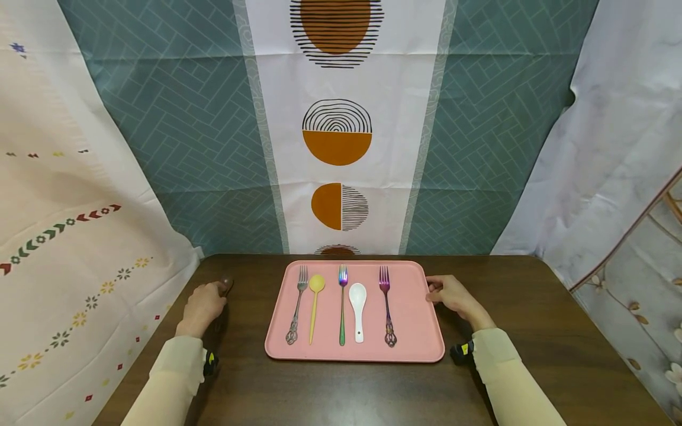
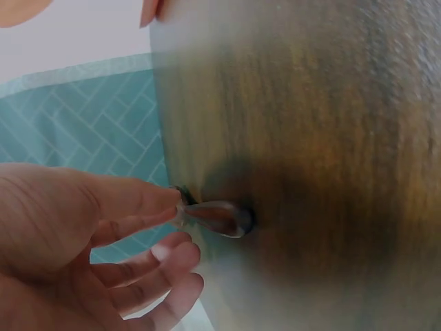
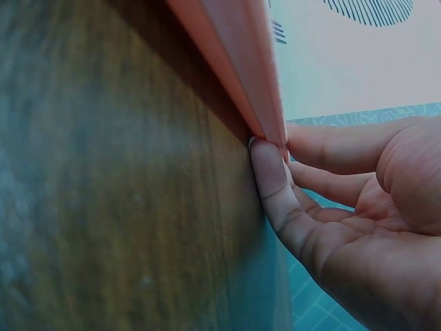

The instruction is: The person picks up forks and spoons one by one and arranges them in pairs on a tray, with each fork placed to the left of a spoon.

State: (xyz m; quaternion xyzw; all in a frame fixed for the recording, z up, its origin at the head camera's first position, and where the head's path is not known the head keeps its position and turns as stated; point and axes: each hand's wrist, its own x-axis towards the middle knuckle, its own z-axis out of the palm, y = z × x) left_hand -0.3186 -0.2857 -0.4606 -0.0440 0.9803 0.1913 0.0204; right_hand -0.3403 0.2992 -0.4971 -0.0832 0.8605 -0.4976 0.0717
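Observation:
A pink tray (image 1: pixel 341 352) lies on the brown table. From left to right it carries a silver fork (image 1: pixel 298 302), a yellow spoon (image 1: pixel 314 305), a rainbow-coloured fork (image 1: pixel 342 307), a white soup spoon (image 1: pixel 358 307) and a purple fork (image 1: pixel 388 307). My right hand (image 1: pixel 453 296) pinches the tray's right edge; in the right wrist view the thumb (image 3: pixel 269 169) presses against the rim (image 3: pixel 258 83). Left of the tray, my left hand (image 1: pixel 202 307) pinches a shiny metal spoon (image 2: pixel 224 218) between thumb and fingers. Most of its handle is hidden by the hand.
The dark wooden table (image 1: pixel 341 390) extends around the tray on all sides. A patterned cloth (image 1: pixel 335 148) hangs behind its back edge. Pale cloths stand at the left (image 1: pixel 96 254) and right (image 1: pixel 597 148). Each wrist wears a small black device (image 1: pixel 211 362).

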